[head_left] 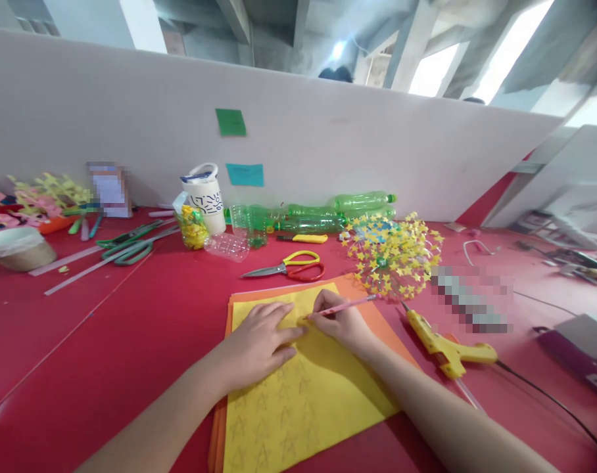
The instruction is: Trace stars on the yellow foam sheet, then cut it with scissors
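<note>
A yellow paper sheet (298,387) lies on orange sheets (377,309) on the red table, with several pencilled star outlines on its lower part. My left hand (256,345) rests on the yellow sheet, fingers together and pressing a small yellow piece (303,322) at their tips. My right hand (340,322) is closed round a pink pencil (355,303), whose tip meets the paper beside that piece. Both hands sit close together near the sheet's top edge.
A yellow glue gun (446,345) with a black cord lies right of the paper. Yellow-and-red scissors (291,268), a star-covered ball (392,253), green plastic bottles (328,213), a mug (206,200), green scissors (128,243) and a bowl (17,248) stand farther back.
</note>
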Action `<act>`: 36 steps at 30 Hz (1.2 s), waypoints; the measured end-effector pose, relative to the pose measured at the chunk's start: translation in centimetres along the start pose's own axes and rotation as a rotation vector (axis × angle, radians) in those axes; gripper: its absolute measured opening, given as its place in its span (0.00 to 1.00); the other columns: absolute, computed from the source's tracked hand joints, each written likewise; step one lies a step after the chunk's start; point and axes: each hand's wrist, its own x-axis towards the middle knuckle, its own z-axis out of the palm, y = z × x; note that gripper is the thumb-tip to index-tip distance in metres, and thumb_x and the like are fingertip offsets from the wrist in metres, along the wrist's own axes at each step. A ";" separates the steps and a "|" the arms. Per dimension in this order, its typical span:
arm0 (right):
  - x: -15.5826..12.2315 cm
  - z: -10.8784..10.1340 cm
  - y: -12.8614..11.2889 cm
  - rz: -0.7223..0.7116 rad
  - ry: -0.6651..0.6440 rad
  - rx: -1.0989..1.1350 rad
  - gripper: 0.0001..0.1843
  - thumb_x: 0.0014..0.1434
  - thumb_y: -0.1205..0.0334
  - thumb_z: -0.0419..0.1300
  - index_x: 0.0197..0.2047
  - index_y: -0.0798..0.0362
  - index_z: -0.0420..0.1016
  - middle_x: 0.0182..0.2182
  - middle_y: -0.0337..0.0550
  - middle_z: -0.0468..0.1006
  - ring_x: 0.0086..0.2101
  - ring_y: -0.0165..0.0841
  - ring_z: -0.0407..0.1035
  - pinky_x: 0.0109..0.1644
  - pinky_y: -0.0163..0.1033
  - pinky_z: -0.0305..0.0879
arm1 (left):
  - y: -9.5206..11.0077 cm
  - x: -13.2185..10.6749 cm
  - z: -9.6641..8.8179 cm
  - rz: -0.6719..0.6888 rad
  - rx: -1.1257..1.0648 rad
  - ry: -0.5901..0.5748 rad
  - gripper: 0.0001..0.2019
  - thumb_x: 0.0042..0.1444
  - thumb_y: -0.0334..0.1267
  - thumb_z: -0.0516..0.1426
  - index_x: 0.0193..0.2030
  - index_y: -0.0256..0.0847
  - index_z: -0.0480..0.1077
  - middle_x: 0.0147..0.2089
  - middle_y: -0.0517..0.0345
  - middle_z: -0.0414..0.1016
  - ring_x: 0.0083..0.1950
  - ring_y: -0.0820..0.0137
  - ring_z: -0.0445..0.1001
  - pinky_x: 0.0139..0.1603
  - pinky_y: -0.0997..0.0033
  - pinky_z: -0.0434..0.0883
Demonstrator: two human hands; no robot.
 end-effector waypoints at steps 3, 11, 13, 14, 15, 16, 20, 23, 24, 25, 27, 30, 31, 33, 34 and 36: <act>-0.1 -0.1 0.0 -0.021 -0.036 -0.008 0.04 0.46 0.68 0.56 0.25 0.54 0.62 0.18 0.33 0.64 0.19 0.24 0.55 0.20 0.29 0.49 | 0.0 0.0 0.0 -0.004 -0.002 0.007 0.18 0.61 0.47 0.48 0.58 0.57 0.60 0.63 0.58 0.52 0.62 0.56 0.50 0.58 0.52 0.51; -0.2 0.0 0.3 0.040 -0.082 0.052 0.04 0.48 0.69 0.53 0.24 0.53 0.60 0.16 0.33 0.66 0.17 0.24 0.56 0.20 0.29 0.50 | -0.1 -0.2 -0.3 0.010 -0.006 -0.028 0.17 0.61 0.46 0.49 0.57 0.58 0.60 0.65 0.57 0.48 0.63 0.55 0.48 0.58 0.52 0.51; -0.3 0.0 0.3 0.024 -0.100 0.035 0.04 0.48 0.69 0.54 0.25 0.54 0.61 0.17 0.34 0.67 0.18 0.24 0.57 0.21 0.29 0.51 | -0.1 -0.3 -0.3 0.009 0.002 -0.036 0.17 0.61 0.46 0.48 0.57 0.58 0.60 0.66 0.57 0.48 0.63 0.55 0.48 0.58 0.51 0.51; -0.3 0.0 0.3 0.018 -0.107 0.028 0.04 0.48 0.69 0.54 0.25 0.54 0.61 0.18 0.34 0.67 0.18 0.24 0.58 0.21 0.29 0.51 | -0.1 -0.3 -0.4 0.009 0.006 -0.038 0.17 0.61 0.46 0.48 0.57 0.58 0.60 0.66 0.56 0.48 0.63 0.55 0.48 0.57 0.51 0.51; -0.3 0.0 0.3 0.016 -0.114 0.026 0.04 0.48 0.69 0.54 0.25 0.54 0.61 0.18 0.34 0.67 0.18 0.24 0.58 0.21 0.29 0.51 | -0.1 -0.3 -0.4 0.010 0.010 -0.039 0.17 0.61 0.46 0.48 0.57 0.58 0.60 0.65 0.56 0.48 0.63 0.54 0.48 0.57 0.51 0.51; -0.3 0.0 0.3 0.015 -0.117 0.029 0.04 0.48 0.69 0.54 0.25 0.54 0.61 0.18 0.34 0.67 0.18 0.24 0.58 0.21 0.29 0.51 | 0.0 -0.3 -0.4 0.011 0.012 -0.040 0.17 0.61 0.46 0.48 0.57 0.58 0.60 0.65 0.56 0.48 0.63 0.54 0.48 0.57 0.51 0.51; -0.4 -0.1 0.2 0.029 -0.133 0.065 0.03 0.49 0.68 0.54 0.25 0.54 0.61 0.18 0.34 0.68 0.18 0.24 0.59 0.21 0.29 0.52 | 0.1 -0.2 -0.5 0.013 0.018 -0.038 0.17 0.61 0.46 0.48 0.57 0.57 0.61 0.65 0.56 0.49 0.63 0.54 0.48 0.58 0.50 0.51; -0.4 -0.1 0.1 0.041 -0.147 0.071 0.03 0.49 0.69 0.54 0.25 0.54 0.62 0.18 0.34 0.68 0.18 0.24 0.59 0.21 0.29 0.53 | 0.0 -0.3 -0.5 0.011 0.020 -0.035 0.17 0.61 0.46 0.48 0.57 0.57 0.61 0.65 0.55 0.49 0.63 0.53 0.48 0.58 0.50 0.51; -0.4 -0.1 0.1 0.043 -0.148 0.073 0.03 0.49 0.69 0.54 0.25 0.54 0.62 0.18 0.34 0.68 0.18 0.24 0.59 0.21 0.29 0.53 | 0.0 -0.3 -0.4 0.012 0.021 -0.037 0.17 0.61 0.46 0.48 0.57 0.57 0.61 0.65 0.55 0.49 0.63 0.54 0.48 0.58 0.50 0.51; -0.4 -0.1 0.1 0.044 -0.146 0.076 0.04 0.49 0.69 0.54 0.25 0.54 0.62 0.18 0.34 0.68 0.18 0.24 0.59 0.21 0.28 0.53 | 0.0 -0.3 -0.4 0.013 0.023 -0.038 0.17 0.61 0.46 0.48 0.57 0.57 0.60 0.65 0.54 0.49 0.63 0.54 0.48 0.58 0.50 0.51; -0.3 0.0 0.1 0.049 -0.141 0.080 0.04 0.49 0.69 0.54 0.25 0.54 0.61 0.17 0.34 0.67 0.18 0.24 0.59 0.20 0.28 0.54 | -0.1 -0.3 -0.3 0.013 0.028 -0.038 0.18 0.61 0.46 0.49 0.58 0.57 0.60 0.65 0.54 0.50 0.63 0.54 0.48 0.58 0.50 0.50; -0.2 0.1 0.1 0.065 -0.107 0.070 0.04 0.49 0.69 0.53 0.24 0.54 0.61 0.16 0.34 0.67 0.17 0.23 0.58 0.19 0.28 0.53 | -0.1 -0.2 -0.3 0.010 0.027 -0.040 0.18 0.61 0.46 0.49 0.58 0.58 0.60 0.65 0.53 0.49 0.63 0.55 0.48 0.58 0.51 0.50; -0.2 0.1 0.2 0.068 -0.092 0.061 0.04 0.49 0.69 0.53 0.24 0.54 0.61 0.16 0.33 0.67 0.16 0.23 0.58 0.19 0.28 0.53 | -0.1 -0.2 -0.3 0.010 0.024 -0.041 0.18 0.61 0.46 0.49 0.58 0.58 0.60 0.65 0.54 0.49 0.63 0.55 0.48 0.58 0.51 0.50; -0.1 0.2 0.3 0.068 -0.064 0.047 0.04 0.49 0.69 0.53 0.25 0.53 0.61 0.16 0.33 0.67 0.16 0.23 0.59 0.18 0.28 0.53 | -0.1 -0.2 -0.3 0.009 0.015 -0.044 0.18 0.61 0.46 0.49 0.58 0.59 0.60 0.65 0.54 0.49 0.64 0.55 0.48 0.58 0.50 0.50; -0.1 0.2 0.3 0.067 -0.055 0.041 0.04 0.49 0.70 0.53 0.25 0.53 0.61 0.16 0.33 0.67 0.16 0.23 0.59 0.18 0.28 0.53 | -0.1 -0.3 -0.3 0.006 0.011 -0.044 0.18 0.61 0.46 0.49 0.57 0.59 0.60 0.65 0.55 0.49 0.64 0.54 0.48 0.58 0.50 0.50; -0.1 0.3 0.4 0.067 -0.043 0.039 0.04 0.49 0.70 0.53 0.25 0.53 0.61 0.16 0.33 0.67 0.16 0.24 0.59 0.18 0.28 0.53 | 0.0 -0.3 -0.4 0.001 0.008 -0.046 0.17 0.61 0.46 0.49 0.57 0.58 0.60 0.65 0.55 0.49 0.63 0.54 0.48 0.58 0.50 0.49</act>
